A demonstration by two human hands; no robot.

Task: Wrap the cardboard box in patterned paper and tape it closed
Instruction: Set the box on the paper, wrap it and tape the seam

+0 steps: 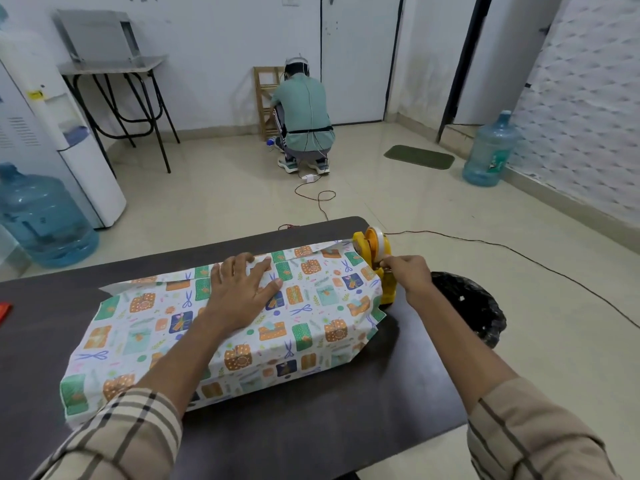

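A long box lies across the dark table (311,427), covered in patterned paper (145,327) printed with gift boxes and scissors; no cardboard shows. My left hand (242,292) lies flat with spread fingers on top, pressing the paper's overlapping edge. A yellow tape dispenser (375,258) with a white roll stands at the box's right end. My right hand (407,271) pinches the tape end at the dispenser's cutter. The paper ends stick out loose at both sides.
A black-lined bin (474,306) stands right of the table. A red object (5,311) lies at the table's left edge. A person (301,116) crouches by the far wall. Water jugs (41,220) and a dispenser stand at left; a cable (519,254) runs over the floor.
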